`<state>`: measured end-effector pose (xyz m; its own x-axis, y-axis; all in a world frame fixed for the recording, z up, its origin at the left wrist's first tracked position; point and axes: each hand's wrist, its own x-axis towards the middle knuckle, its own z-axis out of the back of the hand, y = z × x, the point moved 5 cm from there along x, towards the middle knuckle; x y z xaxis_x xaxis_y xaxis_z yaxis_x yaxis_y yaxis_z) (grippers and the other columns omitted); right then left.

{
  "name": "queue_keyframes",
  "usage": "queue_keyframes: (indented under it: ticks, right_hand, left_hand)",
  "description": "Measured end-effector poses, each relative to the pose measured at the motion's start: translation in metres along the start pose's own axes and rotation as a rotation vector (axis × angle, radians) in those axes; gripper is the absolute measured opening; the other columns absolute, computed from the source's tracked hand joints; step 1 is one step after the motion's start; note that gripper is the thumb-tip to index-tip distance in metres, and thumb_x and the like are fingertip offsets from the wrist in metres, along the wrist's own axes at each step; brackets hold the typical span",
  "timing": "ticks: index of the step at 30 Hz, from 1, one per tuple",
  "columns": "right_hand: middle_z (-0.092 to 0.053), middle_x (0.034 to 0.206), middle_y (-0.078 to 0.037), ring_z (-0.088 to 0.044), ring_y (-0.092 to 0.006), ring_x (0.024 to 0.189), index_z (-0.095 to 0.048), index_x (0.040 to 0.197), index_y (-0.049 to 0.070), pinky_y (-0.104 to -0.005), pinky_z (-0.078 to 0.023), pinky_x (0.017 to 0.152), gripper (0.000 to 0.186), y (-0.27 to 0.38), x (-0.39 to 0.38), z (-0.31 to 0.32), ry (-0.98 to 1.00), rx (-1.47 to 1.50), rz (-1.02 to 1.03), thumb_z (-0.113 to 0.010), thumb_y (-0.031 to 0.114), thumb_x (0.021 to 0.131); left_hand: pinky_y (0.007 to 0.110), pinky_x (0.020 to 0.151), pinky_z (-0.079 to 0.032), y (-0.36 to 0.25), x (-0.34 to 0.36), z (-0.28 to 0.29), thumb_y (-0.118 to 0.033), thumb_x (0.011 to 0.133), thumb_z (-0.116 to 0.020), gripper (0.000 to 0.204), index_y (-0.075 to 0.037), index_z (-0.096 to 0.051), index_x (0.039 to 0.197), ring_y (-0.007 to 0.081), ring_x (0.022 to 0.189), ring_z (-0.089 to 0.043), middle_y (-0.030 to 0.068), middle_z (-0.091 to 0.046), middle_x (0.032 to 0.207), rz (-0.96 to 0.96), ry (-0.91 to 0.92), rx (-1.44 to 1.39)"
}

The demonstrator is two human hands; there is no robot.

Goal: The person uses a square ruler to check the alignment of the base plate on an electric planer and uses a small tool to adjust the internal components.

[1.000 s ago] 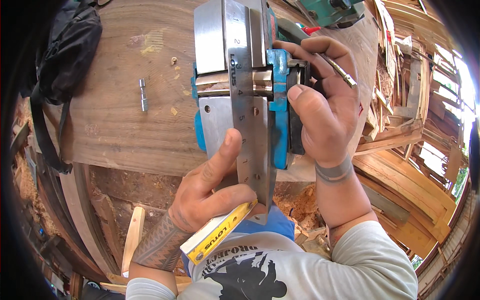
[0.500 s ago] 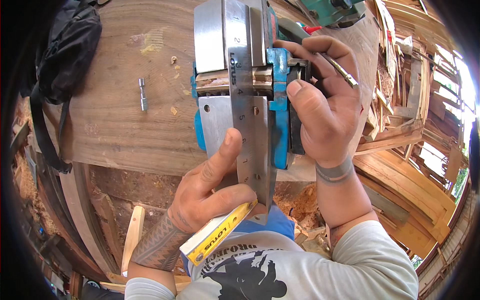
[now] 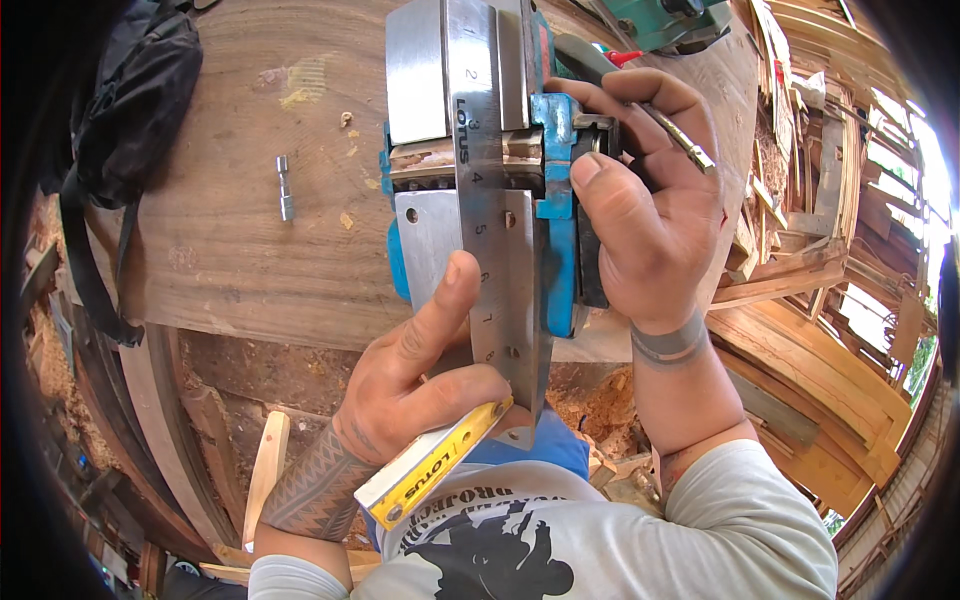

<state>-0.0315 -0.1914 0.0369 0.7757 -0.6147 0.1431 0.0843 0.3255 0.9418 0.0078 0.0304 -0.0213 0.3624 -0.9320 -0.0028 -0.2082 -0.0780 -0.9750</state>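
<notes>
An upturned blue electric planer [image 3: 560, 225] lies with its metal soles and cutter drum [image 3: 420, 165] facing up. My left hand [image 3: 425, 375] is closed on a try square [image 3: 478, 210] with a yellow-and-silver stock [image 3: 435, 465]. The square's steel blade lies lengthwise over both soles and crosses the drum; my left thumb points along it. My right hand [image 3: 650, 210] grips the planer's right side, thumb on the black part beside the drum. A thin metal piece [image 3: 680, 138] is tucked between its curled fingers; its kind cannot be made out.
A small metal socket tool [image 3: 284, 188] lies on the wooden table [image 3: 220, 260], left of the planer. A black bag [image 3: 135, 90] with a hanging strap sits at the far left. A green power tool [image 3: 665, 22] stands at the back right. Stacked boards [image 3: 810, 375] fill the right side.
The try square has shifted very slightly to the left, together with my left hand. My right hand keeps its place on the planer.
</notes>
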Motion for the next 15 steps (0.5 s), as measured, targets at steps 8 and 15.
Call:
queue_keyframes:
  ticks: [8, 15]
  right_hand:
    - [-0.054, 0.149, -0.014, -0.069, -0.0183, 0.124, -0.061, 0.142, -0.017, -0.0295, -0.059, 0.104, 0.049, 0.001, -0.001, 0.001, 0.023, -0.106, 0.003, -0.063, 0.003, 0.098]
    - [-0.054, 0.149, -0.014, -0.068, -0.0186, 0.125, -0.064, 0.141, -0.017, -0.0300, -0.058, 0.105, 0.048, -0.001, 0.000, 0.000, -0.014, -0.003, 0.002, -0.064, 0.004, 0.098]
  left_hand:
    - [0.044, 0.112, -0.065, -0.005, 0.004, 0.000, 0.008, 0.071, -0.101, 0.045, -0.011, -0.079, 0.105, 0.0381, 0.144, -0.067, 0.0088, -0.022, 0.189, -0.093, -0.023, 0.045]
    - [0.046, 0.112, -0.065, 0.005, -0.005, 0.001, 0.018, 0.075, -0.092, 0.101, -0.027, -0.059, 0.161, 0.0348, 0.141, -0.068, 0.0199, -0.039, 0.180, 0.051, 0.001, -0.160]
